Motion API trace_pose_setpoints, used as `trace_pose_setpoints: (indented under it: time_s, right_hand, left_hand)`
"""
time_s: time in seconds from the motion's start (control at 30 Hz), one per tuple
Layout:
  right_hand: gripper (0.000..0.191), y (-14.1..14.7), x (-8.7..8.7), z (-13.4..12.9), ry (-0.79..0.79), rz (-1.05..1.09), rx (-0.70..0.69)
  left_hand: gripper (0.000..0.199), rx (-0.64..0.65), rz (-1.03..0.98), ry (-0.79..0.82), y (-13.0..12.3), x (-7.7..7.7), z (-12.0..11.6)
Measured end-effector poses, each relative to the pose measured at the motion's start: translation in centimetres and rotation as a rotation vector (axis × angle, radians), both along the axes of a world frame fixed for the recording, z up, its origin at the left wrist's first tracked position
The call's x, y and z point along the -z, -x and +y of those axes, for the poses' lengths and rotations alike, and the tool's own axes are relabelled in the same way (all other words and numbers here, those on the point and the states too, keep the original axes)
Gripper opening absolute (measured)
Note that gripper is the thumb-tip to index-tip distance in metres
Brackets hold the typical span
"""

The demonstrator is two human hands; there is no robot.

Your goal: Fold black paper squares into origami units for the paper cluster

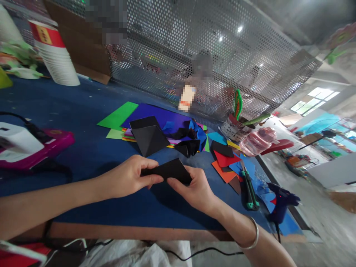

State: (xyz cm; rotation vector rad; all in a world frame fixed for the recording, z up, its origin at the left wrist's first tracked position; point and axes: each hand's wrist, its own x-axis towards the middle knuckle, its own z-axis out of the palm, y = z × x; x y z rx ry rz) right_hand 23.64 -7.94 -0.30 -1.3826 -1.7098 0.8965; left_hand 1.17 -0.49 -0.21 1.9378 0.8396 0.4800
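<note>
Lying at the far left of the dark blue tabletop (91, 96) is a magenta-and-white plastic power strip (57, 144), with a tapering stack of white paper cups (59, 65), the top one banded in red, standing behind it. Next comes a bright green paper sheet (118, 115). The left hand (132, 178) pinches, thumb and fingers closed, the left end of a black rectangular piece of paper (169, 170), which is held above the table near its front edge. Beyond it, a creased black paper square (150, 139) rests partly over a deep violet-blue paper sheet (151, 111), beside crumpled-looking blue and black folded papers (200, 135). The right hand (196, 189) grips the held paper's right end, thumb on the near side. Farther right lie a red paper scrap (226, 159), a green-and-black utility knife (249, 189) and a dark blue glue gun (280, 200).
</note>
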Motion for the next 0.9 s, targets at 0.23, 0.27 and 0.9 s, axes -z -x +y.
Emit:
trace_pose_setpoints:
  time_s: [0.23, 0.27, 0.9]
  right_hand:
    - [0.027, -0.9, -0.2, 0.7, 0.023, 0.035, 0.057]
    - [0.028, -0.9, -0.2, 0.7, 0.031, 0.045, 0.053]
    - [0.030, -1.7, -0.3, 0.8, 0.278, 0.000, -0.016]
  left_hand:
    - [0.050, -0.047, 0.021, -0.129, 0.5, 1.8, 1.4]
    - [0.051, -0.046, 0.014, -0.142, 0.7, 1.9, 1.3]
    - [0.021, 0.012, -0.086, -0.474, 0.9, 1.3, 0.8]
